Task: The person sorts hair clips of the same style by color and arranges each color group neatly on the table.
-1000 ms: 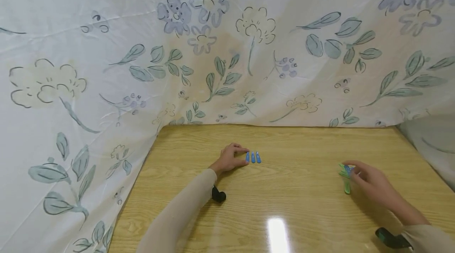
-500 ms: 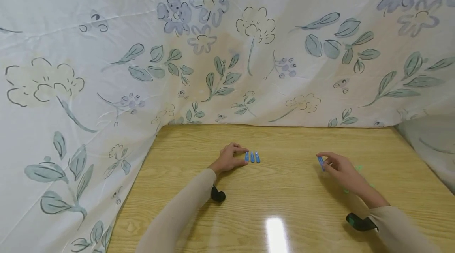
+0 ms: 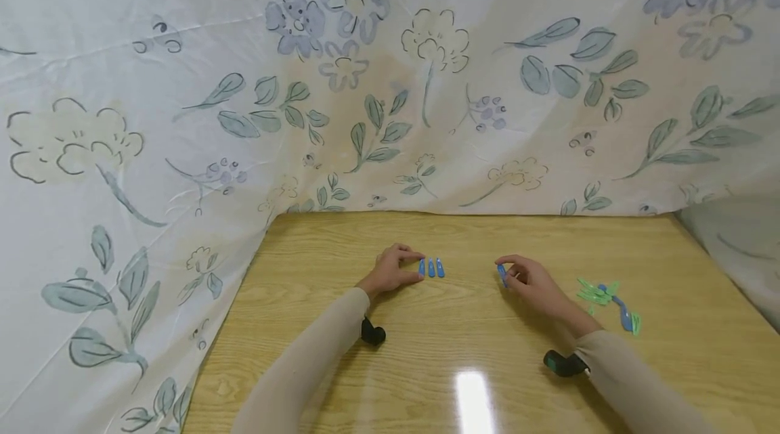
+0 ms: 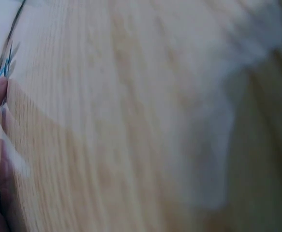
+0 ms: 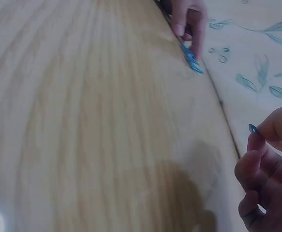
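Several blue snap hair clips figure in the head view. Three of them stand side by side in a short row on the wooden table, the middle clip [image 3: 431,267] among them. My left hand [image 3: 393,270] holds the leftmost hair clip [image 3: 422,267] by its two ends, index finger at the far end and thumb at the near end. To the right of the row, my right hand [image 3: 533,284] pinches another blue hair clip [image 3: 502,275] between thumb and fingers, over the table. In the right wrist view that pinched clip [image 5: 252,128] shows only its tip.
A loose pile of green hair clips [image 3: 591,293] lies on the table [image 3: 487,339] right of my right forearm. Blue clips [image 3: 626,317] lie among them, with another green clip [image 3: 636,323] beside. A floral curtain [image 3: 378,82] hangs behind and along the left.
My right hand has moved left from the pile, carrying a blue hair clip toward the row, and the pile is uncovered. My left hand has stayed at the leftmost clip.
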`<state>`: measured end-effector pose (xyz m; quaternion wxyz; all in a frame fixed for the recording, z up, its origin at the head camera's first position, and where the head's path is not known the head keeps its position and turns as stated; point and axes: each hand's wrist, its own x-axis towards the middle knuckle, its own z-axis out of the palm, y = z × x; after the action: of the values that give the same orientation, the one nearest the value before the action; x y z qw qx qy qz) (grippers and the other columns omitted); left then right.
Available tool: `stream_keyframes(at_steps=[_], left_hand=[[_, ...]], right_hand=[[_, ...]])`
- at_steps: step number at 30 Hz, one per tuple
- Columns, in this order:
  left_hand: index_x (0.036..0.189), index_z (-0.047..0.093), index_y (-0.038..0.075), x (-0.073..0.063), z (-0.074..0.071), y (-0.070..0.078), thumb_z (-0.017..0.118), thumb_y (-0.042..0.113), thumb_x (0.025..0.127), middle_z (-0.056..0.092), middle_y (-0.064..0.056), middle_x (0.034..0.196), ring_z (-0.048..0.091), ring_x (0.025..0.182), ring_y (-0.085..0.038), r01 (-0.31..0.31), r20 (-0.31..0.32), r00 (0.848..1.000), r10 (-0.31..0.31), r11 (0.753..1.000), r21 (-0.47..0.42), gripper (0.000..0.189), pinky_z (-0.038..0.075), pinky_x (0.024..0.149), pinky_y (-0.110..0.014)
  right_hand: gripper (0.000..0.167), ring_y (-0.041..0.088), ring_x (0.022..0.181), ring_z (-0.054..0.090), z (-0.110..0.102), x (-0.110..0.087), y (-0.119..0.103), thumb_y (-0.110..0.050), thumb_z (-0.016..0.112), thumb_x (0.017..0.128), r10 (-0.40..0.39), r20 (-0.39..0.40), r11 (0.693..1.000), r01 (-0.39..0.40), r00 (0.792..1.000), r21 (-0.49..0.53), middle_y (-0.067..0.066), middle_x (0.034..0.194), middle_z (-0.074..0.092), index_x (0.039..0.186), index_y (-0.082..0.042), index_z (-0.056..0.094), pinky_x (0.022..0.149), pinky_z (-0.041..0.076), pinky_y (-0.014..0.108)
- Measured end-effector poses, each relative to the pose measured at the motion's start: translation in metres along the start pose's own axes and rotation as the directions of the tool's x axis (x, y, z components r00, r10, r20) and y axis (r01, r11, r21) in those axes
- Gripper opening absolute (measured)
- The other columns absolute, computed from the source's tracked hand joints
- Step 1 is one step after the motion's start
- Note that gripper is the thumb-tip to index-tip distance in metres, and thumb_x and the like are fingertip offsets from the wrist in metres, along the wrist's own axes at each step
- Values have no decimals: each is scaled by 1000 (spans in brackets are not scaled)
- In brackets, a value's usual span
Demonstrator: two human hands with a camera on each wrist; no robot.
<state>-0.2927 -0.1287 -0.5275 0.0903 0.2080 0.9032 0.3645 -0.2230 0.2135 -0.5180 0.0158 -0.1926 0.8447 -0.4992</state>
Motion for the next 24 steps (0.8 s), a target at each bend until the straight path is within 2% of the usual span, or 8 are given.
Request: stream_keyframes(at_steps=[4,11,18,24], left_hand=[[133,68,20,0,0,-2,79,29,89,55,-8,134,45,129,-32,8,-1,1000,-8,1000,-9,47,22,113,-57],[134,68,19,-1,-2,-2,79,28,89,54,-9,135,44,129,-32,1,1,1000,-1,1000,-4,47,22,112,-58],[133,68,19,0,-2,-1,79,29,89,55,-8,133,46,127,-31,5,2,1000,-5,1000,2,47,24,111,-55],[133,69,19,1,-2,0,79,30,88,56,-8,130,47,124,-30,-4,-5,1000,4,1000,-12,47,23,111,-56]], right_hand=[[36,6,60,51,13,9,-1,1,53,98,19,20,1000,-19,1000,-15,15,89,63,134,7,55,54,45,23],[36,7,62,52,31,24,-7,0,55,99,28,15,999,-28,999,-38,14,90,63,134,4,55,55,45,23],[35,8,60,53,45,45,-8,1,56,97,-1,15,999,1,1000,-49,13,86,63,131,5,57,52,44,23],[32,8,62,54,52,59,-8,-1,57,97,-2,18,995,3,1000,-102,11,85,64,130,3,59,56,46,23]])
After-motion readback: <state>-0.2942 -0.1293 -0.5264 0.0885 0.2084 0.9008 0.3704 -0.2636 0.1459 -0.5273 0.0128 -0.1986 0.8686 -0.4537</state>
